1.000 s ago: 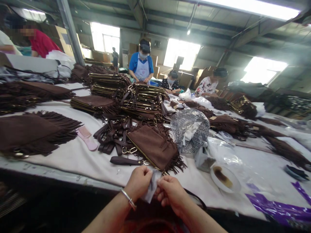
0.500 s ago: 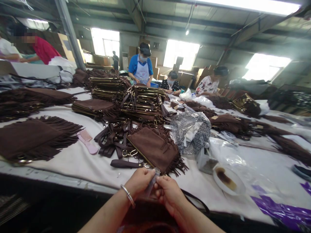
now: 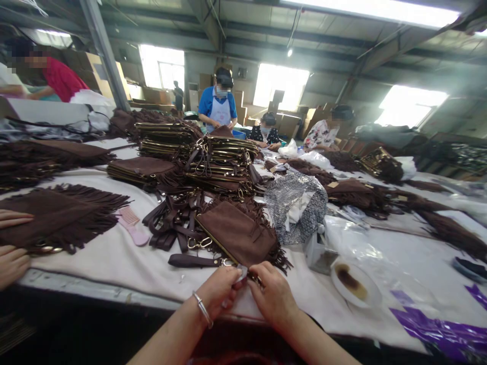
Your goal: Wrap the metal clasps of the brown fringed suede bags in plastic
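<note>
A brown fringed pouch [image 3: 239,230] lies on the white-covered table just beyond my hands. My left hand [image 3: 224,289], with a silver bangle at the wrist, is closed on a small clear plastic piece [image 3: 242,274]. Right beside it, my right hand [image 3: 272,291] pinches at the pouch's near corner, where small gold hardware shows between the fingers. A brown wrist strap [image 3: 194,260] with a metal clasp lies left of that corner. More straps [image 3: 167,223] are heaped behind it.
Stacked brown pouches [image 3: 224,162] stand behind. A pink comb [image 3: 131,228], a silver bag [image 3: 297,208] and a white dish [image 3: 355,284] with brown liquid lie around. Another person's hands [image 3: 11,261] touch a fringed pouch [image 3: 61,213] at the left. Several people work farther back.
My right hand has left the plastic piece and moved to the pouch's corner; my left hand keeps the plastic. Another person's hands have come in at the left edge.
</note>
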